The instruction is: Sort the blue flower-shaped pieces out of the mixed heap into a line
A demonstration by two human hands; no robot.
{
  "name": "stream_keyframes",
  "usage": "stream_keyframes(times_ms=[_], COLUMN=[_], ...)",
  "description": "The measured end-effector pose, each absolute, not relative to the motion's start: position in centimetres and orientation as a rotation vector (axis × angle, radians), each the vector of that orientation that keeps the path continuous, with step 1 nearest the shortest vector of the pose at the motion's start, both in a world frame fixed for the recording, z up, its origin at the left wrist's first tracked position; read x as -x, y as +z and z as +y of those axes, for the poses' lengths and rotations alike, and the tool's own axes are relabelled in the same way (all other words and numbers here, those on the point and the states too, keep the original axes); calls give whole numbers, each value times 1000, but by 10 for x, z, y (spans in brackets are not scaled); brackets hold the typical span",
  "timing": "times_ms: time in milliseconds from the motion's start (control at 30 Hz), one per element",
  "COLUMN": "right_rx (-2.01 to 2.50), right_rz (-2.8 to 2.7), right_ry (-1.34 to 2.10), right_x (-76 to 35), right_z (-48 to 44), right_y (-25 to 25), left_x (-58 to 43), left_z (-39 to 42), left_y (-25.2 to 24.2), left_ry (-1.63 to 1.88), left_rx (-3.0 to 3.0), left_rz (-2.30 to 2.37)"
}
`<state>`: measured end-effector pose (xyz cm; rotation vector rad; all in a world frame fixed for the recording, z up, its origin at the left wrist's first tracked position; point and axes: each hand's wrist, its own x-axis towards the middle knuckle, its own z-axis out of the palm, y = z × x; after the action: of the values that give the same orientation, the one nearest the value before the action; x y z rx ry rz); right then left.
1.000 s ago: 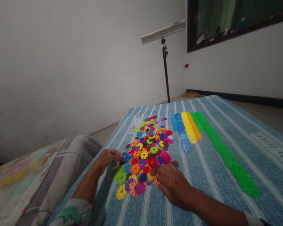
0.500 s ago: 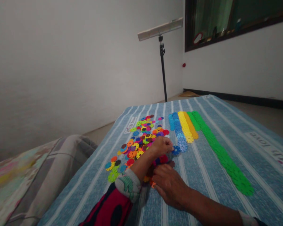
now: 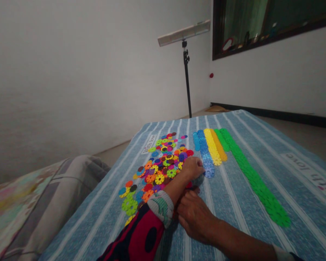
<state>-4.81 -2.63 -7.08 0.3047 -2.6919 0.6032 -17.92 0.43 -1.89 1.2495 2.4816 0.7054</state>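
My left hand (image 3: 192, 168) reaches over the right edge of a mixed pile of colourful notched discs (image 3: 159, 178). Its fingers are curled together by the near end of the blue disc row (image 3: 205, 154); what they hold is hidden. Closer to me, my right hand (image 3: 195, 215) rests low beside the pile with bent fingers. My left wrist covers part of it, and I cannot make out what is in its fingers. Right of the blue row lie a yellow row (image 3: 213, 146), an orange-yellow row (image 3: 220, 146) and a long green row (image 3: 254, 177) of overlapping discs.
The discs lie on a blue striped cloth (image 3: 233, 214) covering the table. A short light-blue row (image 3: 196, 141) is at the far left of the rows. Grey bedding (image 3: 81, 185) stands to the left. Beyond the table is a lamp stand (image 3: 187, 79).
My left hand has shifted right toward the blue row, and the dark blue disc at its fingertips is now out of sight. My right hand has stayed nearly in place.
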Motion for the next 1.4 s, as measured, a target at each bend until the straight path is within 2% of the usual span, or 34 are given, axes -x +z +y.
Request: stream_keyframes(times_ms=[500, 767, 967, 1200, 1400], right_rx=[-249, -307, -378, -437, -428], right_rz=[-2717, -2581, -2528, -2544, -2554], right_ry=[808, 799, 779, 776, 728], right_x=[44, 40, 41, 42, 42], right_z=[-26, -27, -27, -26, -26], right_y=[-72, -81, -75, -73, -75], left_x=[158, 155, 174, 226, 261], left_z=[10, -8, -75, -178, -205], left_y=[-16, -21, -7, -4, -21], left_ry=[382, 553, 649, 853, 1157], left_rx=[-1258, -1286, -1322, -942, -573], left_rz=[2557, 2570, 2635, 2869, 3122])
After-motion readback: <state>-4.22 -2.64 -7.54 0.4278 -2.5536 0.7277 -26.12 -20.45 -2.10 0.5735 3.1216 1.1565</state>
